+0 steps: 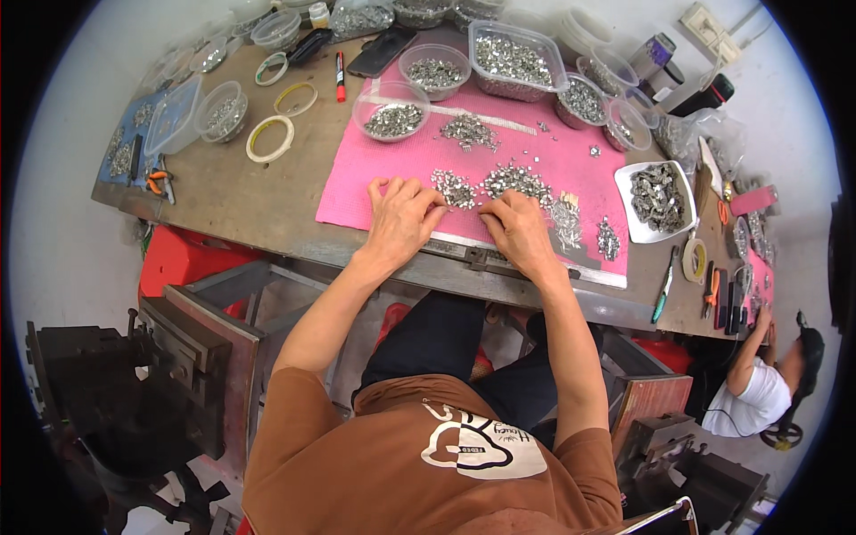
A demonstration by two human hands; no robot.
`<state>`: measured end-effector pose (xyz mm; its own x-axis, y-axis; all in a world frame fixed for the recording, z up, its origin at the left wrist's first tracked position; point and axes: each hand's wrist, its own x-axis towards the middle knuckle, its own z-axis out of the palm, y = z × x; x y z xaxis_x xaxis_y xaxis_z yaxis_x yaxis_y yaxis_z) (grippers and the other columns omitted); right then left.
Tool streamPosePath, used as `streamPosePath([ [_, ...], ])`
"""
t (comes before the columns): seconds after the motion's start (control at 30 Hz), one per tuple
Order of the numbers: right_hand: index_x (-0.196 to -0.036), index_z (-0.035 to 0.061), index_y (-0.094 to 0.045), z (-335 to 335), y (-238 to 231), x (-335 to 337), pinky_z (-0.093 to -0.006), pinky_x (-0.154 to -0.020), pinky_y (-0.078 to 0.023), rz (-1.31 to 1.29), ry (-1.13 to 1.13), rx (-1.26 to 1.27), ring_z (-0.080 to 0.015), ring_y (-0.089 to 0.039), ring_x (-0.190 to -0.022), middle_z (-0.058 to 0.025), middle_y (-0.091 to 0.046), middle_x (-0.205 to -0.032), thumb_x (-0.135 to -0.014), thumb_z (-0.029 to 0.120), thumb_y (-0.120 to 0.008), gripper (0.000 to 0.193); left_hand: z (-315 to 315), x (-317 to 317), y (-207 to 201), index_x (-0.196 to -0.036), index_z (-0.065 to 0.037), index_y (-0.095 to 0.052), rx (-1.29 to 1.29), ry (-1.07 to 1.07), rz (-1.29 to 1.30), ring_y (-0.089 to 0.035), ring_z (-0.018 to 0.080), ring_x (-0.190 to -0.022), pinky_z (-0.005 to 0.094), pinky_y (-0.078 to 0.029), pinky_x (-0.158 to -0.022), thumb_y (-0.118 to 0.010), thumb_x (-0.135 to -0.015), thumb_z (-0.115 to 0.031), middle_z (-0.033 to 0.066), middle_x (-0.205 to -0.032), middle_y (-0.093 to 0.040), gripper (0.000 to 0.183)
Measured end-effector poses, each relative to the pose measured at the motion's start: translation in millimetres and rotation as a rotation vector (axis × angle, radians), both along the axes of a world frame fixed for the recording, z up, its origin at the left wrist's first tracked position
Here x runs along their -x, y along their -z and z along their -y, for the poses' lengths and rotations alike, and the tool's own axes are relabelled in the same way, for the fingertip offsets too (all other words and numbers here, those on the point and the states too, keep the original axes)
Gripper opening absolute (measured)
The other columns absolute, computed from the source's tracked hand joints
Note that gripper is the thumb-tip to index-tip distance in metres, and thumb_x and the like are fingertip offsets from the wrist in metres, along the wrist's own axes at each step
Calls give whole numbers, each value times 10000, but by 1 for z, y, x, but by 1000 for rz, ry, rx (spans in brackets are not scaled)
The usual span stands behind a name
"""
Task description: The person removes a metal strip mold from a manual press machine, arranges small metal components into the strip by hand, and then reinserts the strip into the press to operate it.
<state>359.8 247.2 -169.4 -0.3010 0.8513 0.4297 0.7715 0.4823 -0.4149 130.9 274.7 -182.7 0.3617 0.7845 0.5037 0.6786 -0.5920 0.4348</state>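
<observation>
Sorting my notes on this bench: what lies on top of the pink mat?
On the pink mat lie heaps of small silvery metal parts, both hands and a round bowl. Whatever is beneath the palms is covered.

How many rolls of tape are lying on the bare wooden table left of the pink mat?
3: a white roll nearest the mat's left edge, a yellow roll behind it, and a greenish roll farthest back. Containers may hide others.

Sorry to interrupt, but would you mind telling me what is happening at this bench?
A person seated at a wooden workbench has both hands on a pink mat. The left hand and right hand rest beside small piles of metal parts, fingers pinching at them. Clear tubs of similar parts stand along the far side.
</observation>
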Motion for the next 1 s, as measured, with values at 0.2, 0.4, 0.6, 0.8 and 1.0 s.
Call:
streamPosePath([
  [0.2, -924, 57, -675, 6, -4, -7, -400, -785, -415, 73, 21, 33, -281, -593, -827, -88, -600, -863, -872, 75, -717, 69, 1, -1, -1, -937, -116, -736, 60, 10, 30, -573, 214, -871, 463, -319, -992, -762, -864, -201, 16, -846, -613, 115],
  [0.4, -939, 21, -634, 39, -28, -39, -389, -774, -466, -333, 90, 224, -291, -617, -826, -116, -624, -885, -883, 19, -674, 69, 2, 7, 2, -930, -108, -717, 105, -41, 36, -595, 235, -910, 476, -336, -979, -726, -862, -145, 33, -879, -645, 78],
  [0.6, -918, 8, -614, 81, -10, -62, -387, -795, -479, -298, 115, 174, -294, -618, -860, -104, -626, -902, -847, -9, -708, 119, 5, 4, 2, -903, -90, -699, 16, -58, 21, -589, 240, -893, 447, -355, -960, -759, -845, -150, 38, -862, -627, 103],
  [0.8, -909, 19, -625, 88, -4, -62, -394, -809, -462, -175, 105, 17, -294, -602, -915, -94, -634, -947, -801, -26, -731, 158, 5, 4, -1, -911, -85, -700, -10, -42, -33, -585, 242, -898, 459, -347, -986, -753, -847, -150, 43, -878, -624, 105],
  [1.0, -920, 37, -654, 91, -5, -59, -394, -789, -449, -21, 95, -70, -284, -604, -903, -80, -638, -944, -802, -9, -745, 156, 3, 4, 1, -927, -87, -701, 3, -56, -50, -582, 250, -931, 484, -342, -994, -723, -869, -149, 45, -897, -626, 87],
])
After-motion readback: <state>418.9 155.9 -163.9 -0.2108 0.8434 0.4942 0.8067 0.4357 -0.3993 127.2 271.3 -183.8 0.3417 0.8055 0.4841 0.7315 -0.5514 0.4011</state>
